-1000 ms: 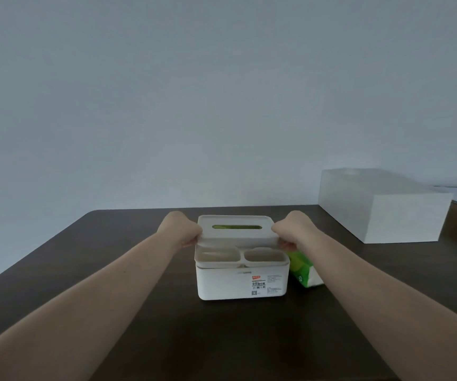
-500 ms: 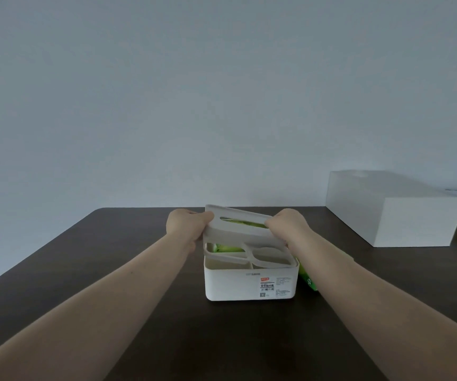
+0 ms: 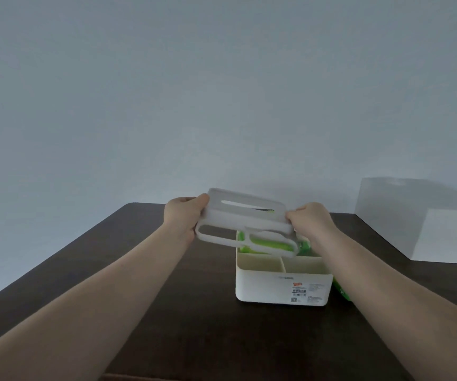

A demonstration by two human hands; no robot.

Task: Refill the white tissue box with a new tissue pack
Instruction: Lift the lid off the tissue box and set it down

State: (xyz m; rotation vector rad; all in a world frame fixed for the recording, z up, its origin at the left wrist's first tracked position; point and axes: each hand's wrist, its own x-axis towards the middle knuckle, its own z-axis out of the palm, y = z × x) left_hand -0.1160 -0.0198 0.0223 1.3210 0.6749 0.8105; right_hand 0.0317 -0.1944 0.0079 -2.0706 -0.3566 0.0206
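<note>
We are holding the lid (image 3: 245,215) clear of the white tissue box (image 3: 282,284), left hand (image 3: 184,218) and right hand (image 3: 308,222) each gripping an end. Box sitting mid-surface (image 3: 194,325), green tissue pack (image 3: 341,291) showing inside and beside its right wall. Swapping packs and reclosing are, we are judging, remaining.

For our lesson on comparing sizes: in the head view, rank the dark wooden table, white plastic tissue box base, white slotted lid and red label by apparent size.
1. Dark wooden table
2. White plastic tissue box base and white slotted lid: alike, and the lid is raised, so unranked
3. Red label
</note>
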